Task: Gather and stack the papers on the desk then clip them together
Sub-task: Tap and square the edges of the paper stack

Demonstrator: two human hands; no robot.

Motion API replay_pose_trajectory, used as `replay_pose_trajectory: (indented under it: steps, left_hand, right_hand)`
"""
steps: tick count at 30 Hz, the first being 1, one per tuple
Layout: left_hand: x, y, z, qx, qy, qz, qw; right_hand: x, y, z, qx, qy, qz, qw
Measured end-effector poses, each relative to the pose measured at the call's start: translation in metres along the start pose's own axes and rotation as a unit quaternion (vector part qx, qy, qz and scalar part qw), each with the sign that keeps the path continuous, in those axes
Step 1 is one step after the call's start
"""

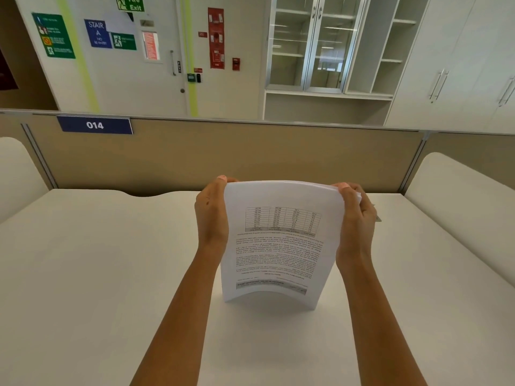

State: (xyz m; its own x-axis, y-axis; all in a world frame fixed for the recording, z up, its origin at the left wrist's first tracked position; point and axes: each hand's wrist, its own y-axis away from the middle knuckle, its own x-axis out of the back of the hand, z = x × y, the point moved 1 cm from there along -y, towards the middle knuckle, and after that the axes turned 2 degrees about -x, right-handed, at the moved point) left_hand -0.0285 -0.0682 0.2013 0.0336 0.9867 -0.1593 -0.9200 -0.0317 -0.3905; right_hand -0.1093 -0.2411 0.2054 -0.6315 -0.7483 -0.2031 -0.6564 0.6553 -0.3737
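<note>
The papers (281,246) are gathered into one stack. It stands on its short edge on the worktop (97,274), near the middle and close to the person, with the printed face toward them and the text upside down. The left hand (211,215) grips the left edge near the top, fingers curled behind the sheets and thumb over the upper corner. The right hand (358,218) grips the right edge the same way. The stack bows a little between them, its middle bulging toward the person.

To my eye this is the squaring-up step: the bottom edge sits on the worktop so the sheets can be knocked level. Gathering looks done, and fastening has not begun.

The next move, I would judge, calls for keeping the edges flush while one hand lets go to fetch something to clip them with. The other hand must then pinch firmly enough that the sheets do not fan out or slide.

By count there is one stack, though the sheets in it are too close to number. Two hands are both on it. Every sheet I can see belongs to that stack. A small grey thing (377,218) pokes out just past the right hand, and too little of it shows to say what it is. A beige partition (223,157) runs along the far side of the worktop, and it carries one number plate (94,125) reading 014.
</note>
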Motion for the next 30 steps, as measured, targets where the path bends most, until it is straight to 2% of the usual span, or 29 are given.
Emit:
replay_pose_trajectory:
  steps: [17,22,26,30]
  left_hand:
    - [0.001,-0.003,-0.005,-0.098,-0.027,0.02,0.995]
    - [0.008,0.001,-0.008,-0.126,0.004,-0.042,0.991]
    - [0.018,0.006,-0.027,-0.047,-0.018,-0.111,0.993]
    - [0.021,0.018,-0.059,0.054,-0.021,-0.183,0.981]
  right_hand:
    - [0.004,-0.007,-0.007,0.007,-0.005,-0.003,1.0]
    - [0.012,-0.008,0.002,0.03,0.015,-0.036,0.999]
    - [0.032,-0.002,0.027,0.039,0.021,-0.127,0.991]
    - [0.04,0.008,0.059,-0.053,0.054,-0.168,0.983]
